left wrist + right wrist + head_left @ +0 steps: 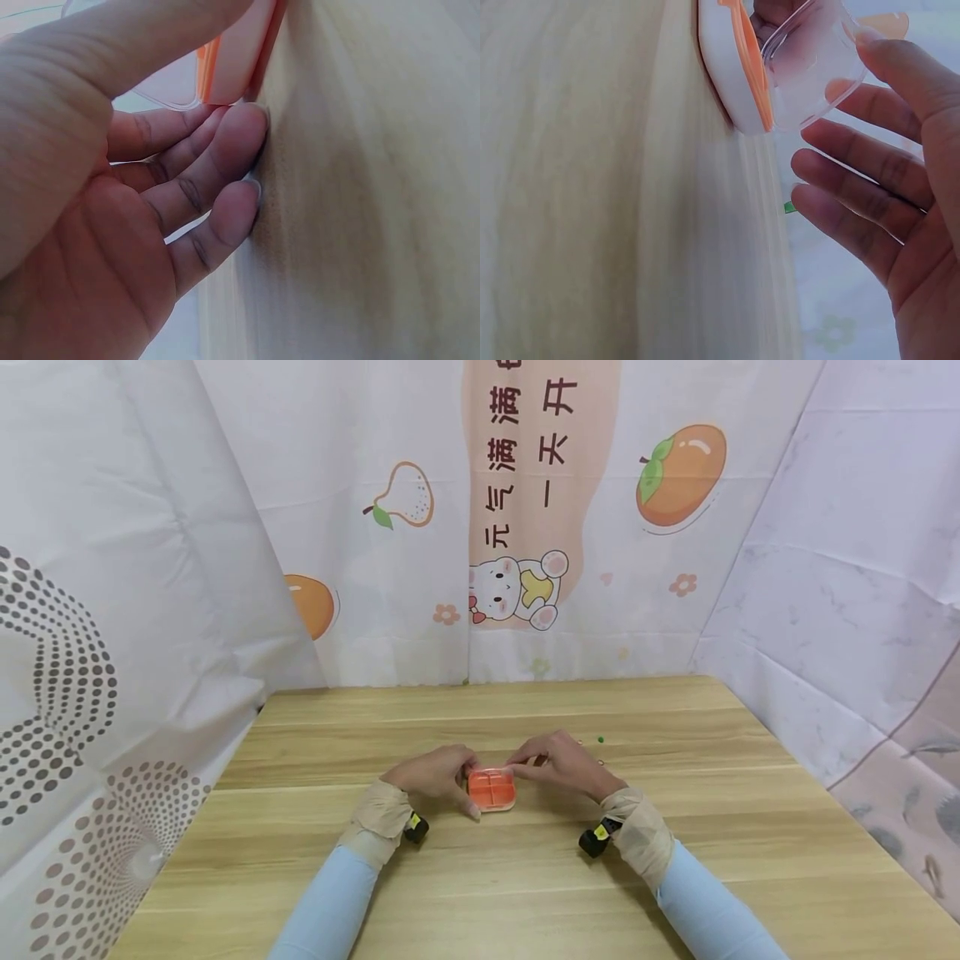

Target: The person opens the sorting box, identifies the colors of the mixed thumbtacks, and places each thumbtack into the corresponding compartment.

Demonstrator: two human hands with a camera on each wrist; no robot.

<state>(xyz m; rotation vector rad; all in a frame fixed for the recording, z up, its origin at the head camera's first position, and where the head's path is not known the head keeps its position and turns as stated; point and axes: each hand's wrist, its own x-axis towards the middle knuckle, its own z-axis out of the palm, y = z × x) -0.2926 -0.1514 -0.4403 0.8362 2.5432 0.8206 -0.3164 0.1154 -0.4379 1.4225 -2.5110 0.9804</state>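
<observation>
A small orange compartment box [491, 792] with a divided inside lies on the wooden table, in front of the person. Its clear lid [810, 71] is raised at an angle in the right wrist view. The left hand [437, 774] holds the box at its left side, thumb at the near edge and fingers behind. In the left wrist view, curled fingertips [238, 139] rest beside the box, low against the table. The right hand [562, 766] pinches the lid's edge between thumb and index finger; its other fingers are spread loosely.
A tiny green piece [601, 740] and a few small reddish pieces [601, 762] lie on the wooden table [480, 893] beyond the right hand. A printed curtain [420, 635] hangs along the table's back edge, with more cloth at both sides.
</observation>
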